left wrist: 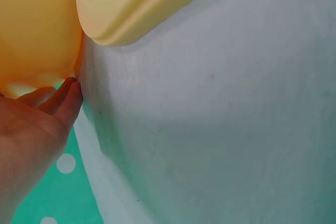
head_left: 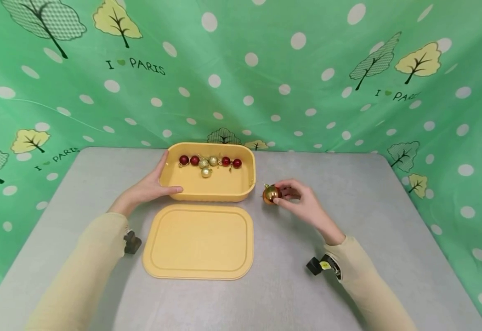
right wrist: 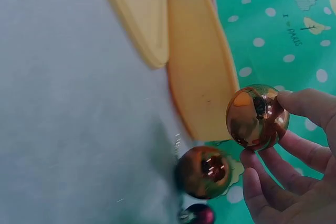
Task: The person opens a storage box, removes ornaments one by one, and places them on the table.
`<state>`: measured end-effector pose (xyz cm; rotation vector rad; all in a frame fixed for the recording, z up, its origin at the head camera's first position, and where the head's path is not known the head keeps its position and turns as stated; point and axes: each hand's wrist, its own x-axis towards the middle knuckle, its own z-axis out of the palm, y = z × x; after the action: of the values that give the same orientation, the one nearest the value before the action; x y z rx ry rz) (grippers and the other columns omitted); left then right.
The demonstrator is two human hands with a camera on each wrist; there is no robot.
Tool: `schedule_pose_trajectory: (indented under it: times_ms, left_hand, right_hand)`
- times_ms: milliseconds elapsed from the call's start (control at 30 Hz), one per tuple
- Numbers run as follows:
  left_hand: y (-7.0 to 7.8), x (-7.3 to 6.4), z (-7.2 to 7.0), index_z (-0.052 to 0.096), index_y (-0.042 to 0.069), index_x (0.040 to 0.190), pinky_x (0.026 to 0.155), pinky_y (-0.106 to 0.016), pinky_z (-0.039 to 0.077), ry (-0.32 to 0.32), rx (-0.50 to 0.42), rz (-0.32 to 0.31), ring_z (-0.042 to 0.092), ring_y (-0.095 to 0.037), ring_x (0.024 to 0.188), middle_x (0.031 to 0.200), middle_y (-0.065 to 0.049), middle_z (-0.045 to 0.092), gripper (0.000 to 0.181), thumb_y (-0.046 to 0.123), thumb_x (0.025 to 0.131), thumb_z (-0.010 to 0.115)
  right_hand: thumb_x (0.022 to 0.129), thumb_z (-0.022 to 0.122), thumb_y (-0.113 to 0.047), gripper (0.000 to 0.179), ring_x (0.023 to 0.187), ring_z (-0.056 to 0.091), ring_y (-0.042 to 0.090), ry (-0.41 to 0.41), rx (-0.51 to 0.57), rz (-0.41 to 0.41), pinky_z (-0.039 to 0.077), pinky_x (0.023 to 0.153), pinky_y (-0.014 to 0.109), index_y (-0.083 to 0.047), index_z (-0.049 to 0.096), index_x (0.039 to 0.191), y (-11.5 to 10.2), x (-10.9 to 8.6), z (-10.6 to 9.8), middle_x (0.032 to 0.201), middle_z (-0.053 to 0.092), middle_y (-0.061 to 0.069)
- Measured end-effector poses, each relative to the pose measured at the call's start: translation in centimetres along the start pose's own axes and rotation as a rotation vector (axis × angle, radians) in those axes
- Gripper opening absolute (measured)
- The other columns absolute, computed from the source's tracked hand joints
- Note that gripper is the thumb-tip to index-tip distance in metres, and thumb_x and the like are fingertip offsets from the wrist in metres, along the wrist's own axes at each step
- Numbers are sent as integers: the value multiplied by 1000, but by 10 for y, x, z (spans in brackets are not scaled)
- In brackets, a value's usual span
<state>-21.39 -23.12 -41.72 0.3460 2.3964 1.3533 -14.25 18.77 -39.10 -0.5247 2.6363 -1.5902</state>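
My left hand (head_left: 147,187) holds the left end of a yellow plastic box (head_left: 207,196), thumb over the near rim and fingers along the outer wall. Inside lie several small bauble ornaments: dark red ones (head_left: 195,160), glittery gold ones (head_left: 213,161) and a shiny gold one (head_left: 206,172). To the right of the box, my right hand (head_left: 304,204) pinches a larger shiny copper-gold bauble (right wrist: 257,116) between thumb and fingertips. A second copper-gold bauble (right wrist: 203,172) sits below it in the right wrist view, beside a dark red bauble (right wrist: 199,214) cut off by the frame.
In front of the box, a matching yellow lid (head_left: 199,241) lies flat on the grey table (head_left: 282,280). A green polka-dot cloth (head_left: 265,92) with tree prints hangs behind and around the table. Each wrist wears a small dark camera (head_left: 132,242).
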Motion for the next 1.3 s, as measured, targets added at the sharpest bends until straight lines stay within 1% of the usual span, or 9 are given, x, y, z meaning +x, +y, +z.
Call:
schedule_pose_trajectory:
  times_ms: [233, 500, 767, 1000, 1133, 1300]
  left_hand:
    - [-2, 1, 0, -24, 25, 150, 113, -56, 2, 1, -1, 14, -11, -37, 143, 157, -12, -21, 120, 22, 84, 76]
    - [-1, 1, 0, -24, 26, 150, 112, -57, 1, 0, 13, 3, -11, -37, 143, 157, -13, -21, 119, 25, 85, 75]
    - [-2, 2, 0, -25, 27, 149, 112, -57, 2, 0, 18, 1, -12, -37, 143, 157, -12, -22, 119, 24, 85, 75]
    - [-3, 2, 0, -25, 28, 149, 112, -57, 2, -3, 10, -6, -11, -38, 143, 157, -12, -22, 119, 24, 85, 75]
    - [-4, 3, -1, -25, 28, 149, 112, -58, 2, -5, 9, 0, -11, -38, 143, 157, -12, -22, 118, 23, 85, 75]
    - [-5, 3, -1, -25, 27, 150, 112, -58, 2, -5, 12, 3, -10, -38, 143, 157, -12, -21, 118, 23, 85, 74]
  right_hand:
    - [84, 75, -3, 32, 91, 64, 30, -4, -19, 25, 53, 82, 44, 4, 63, 113, 13, -15, -1, 108, 64, 18]
    - [84, 74, -5, 28, 89, 65, 26, -35, -65, 83, 53, 79, 39, 1, 63, 110, 24, -26, 0, 105, 65, 13]
    - [85, 73, -5, 28, 90, 64, 29, -36, -72, 112, 54, 78, 39, 2, 62, 109, 33, -30, 1, 104, 65, 14]
    - [86, 73, -9, 27, 90, 63, 27, -29, -89, 152, 53, 77, 39, 0, 61, 109, 34, -30, 1, 104, 64, 13]
    - [88, 71, -11, 27, 92, 63, 30, -33, -87, 163, 53, 77, 40, 1, 61, 110, 37, -30, 1, 108, 64, 15]
    - [89, 70, -13, 25, 90, 64, 28, -34, -90, 175, 53, 75, 38, -1, 61, 109, 37, -28, 3, 106, 64, 14]
